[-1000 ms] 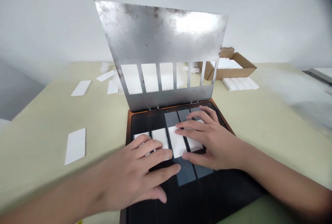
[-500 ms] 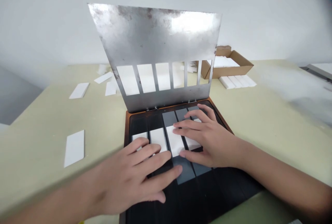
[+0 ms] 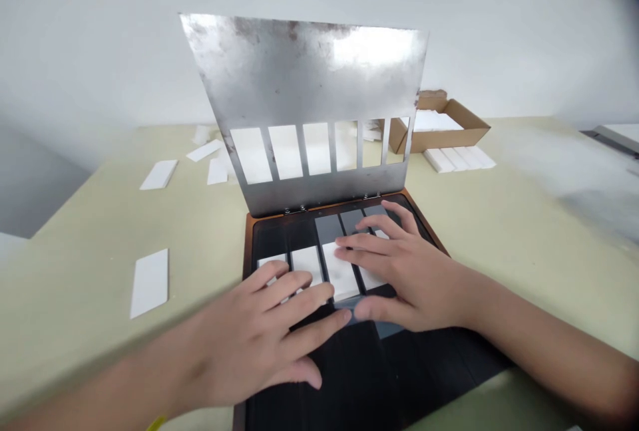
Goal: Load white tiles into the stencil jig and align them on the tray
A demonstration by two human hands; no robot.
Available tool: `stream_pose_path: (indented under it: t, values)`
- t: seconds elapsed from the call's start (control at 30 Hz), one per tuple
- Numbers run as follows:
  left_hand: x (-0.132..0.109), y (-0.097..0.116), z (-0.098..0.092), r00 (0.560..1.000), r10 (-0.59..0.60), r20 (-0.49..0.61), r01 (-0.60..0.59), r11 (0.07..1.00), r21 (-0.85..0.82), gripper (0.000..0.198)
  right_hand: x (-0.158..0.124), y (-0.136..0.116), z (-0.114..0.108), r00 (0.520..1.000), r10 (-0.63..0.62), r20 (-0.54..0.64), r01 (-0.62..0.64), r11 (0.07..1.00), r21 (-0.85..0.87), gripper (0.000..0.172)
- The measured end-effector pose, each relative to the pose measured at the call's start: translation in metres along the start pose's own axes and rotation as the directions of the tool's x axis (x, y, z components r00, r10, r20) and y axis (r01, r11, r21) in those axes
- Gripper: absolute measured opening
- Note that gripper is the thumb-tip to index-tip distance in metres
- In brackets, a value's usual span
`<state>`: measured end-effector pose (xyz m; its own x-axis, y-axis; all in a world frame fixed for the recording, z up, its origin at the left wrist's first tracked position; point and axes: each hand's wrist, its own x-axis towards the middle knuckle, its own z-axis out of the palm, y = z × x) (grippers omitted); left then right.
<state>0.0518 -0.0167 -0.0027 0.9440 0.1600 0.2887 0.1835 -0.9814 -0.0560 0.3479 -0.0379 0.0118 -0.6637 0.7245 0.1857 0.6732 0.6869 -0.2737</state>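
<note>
L forearm (image 3: 120,374) bare, in from approx 8 o'clock; L wrist (image 3: 187,358) abt straight. L hand (image 3: 244,338) palm down, back up, pointing btwn 2 & 3 o'clock, fingers fanned w/ slight bend. L thumb (image 3: 305,372) out to approx 3 o'clock, apart from L index finger (image 3: 319,334). R forearm (image 3: 549,344) also bare, in from approx 4 o'clock; R wrist (image 3: 464,294) nr straight. R hand (image 3: 407,275) palm down too, pointing btwn 9 & 10 o'clock, fingers spread, R little finger (image 3: 403,215) nearer 10. R thumb (image 3: 382,310) to approx 9 o'clock, tip just beside L index tip.
</note>
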Motion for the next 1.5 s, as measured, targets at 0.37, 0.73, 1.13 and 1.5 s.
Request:
stream_pose_path:
  t: [0.37,0.73,1.13,1.5]
  values:
    - [0.002,-0.002,-0.004,0.999,-0.049,-0.023,0.050,0.998,0.043,0.054,0.004,-0.002,0.006,0.999,0.032,-0.039,-0.033,0.999,-0.028,0.047]
    - [0.000,0.005,-0.002,0.995,0.056,0.078,-0.063,0.994,0.085,0.042,0.007,-0.001,0.008,0.995,0.057,-0.078,-0.058,0.998,-0.016,0.034]
    - [0.003,0.003,0.004,0.997,-0.079,0.012,0.078,0.995,0.058,0.043,0.005,-0.002,0.008,0.995,0.053,-0.085,-0.053,0.999,0.005,0.034]
    - [0.004,0.004,0.002,0.996,-0.091,0.002,0.091,0.993,0.077,0.045,0.007,0.003,0.009,0.995,0.030,-0.095,-0.033,0.999,-0.038,0.048]
